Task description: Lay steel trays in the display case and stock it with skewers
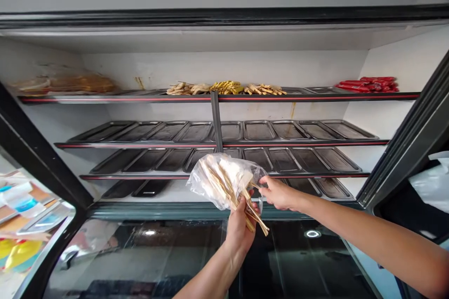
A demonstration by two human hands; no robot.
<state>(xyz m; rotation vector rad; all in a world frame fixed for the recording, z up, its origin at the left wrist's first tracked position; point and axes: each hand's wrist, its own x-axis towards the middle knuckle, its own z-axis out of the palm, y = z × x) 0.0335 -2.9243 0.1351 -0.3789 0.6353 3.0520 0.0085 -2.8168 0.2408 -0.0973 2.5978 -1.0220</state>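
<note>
My left hand (241, 226) is closed around the wooden stick ends of a bundle of pale skewers (228, 180), held up in front of an open display case. The skewers sit inside a clear plastic bag (205, 182). Fingers of my right hand (278, 192) pinch the bag's edge at the right side of the bundle. Both hands hover just above the glass front (157, 252) of the case, level with the lowest shelf.
The case has tiered shelves of empty black trays (259, 130). On the top shelf lie tan and yellow skewers (224, 87), red sausages (368, 84) at the right and a wrapped brown item (70, 84) at the left. A black post (216, 121) stands mid-shelf.
</note>
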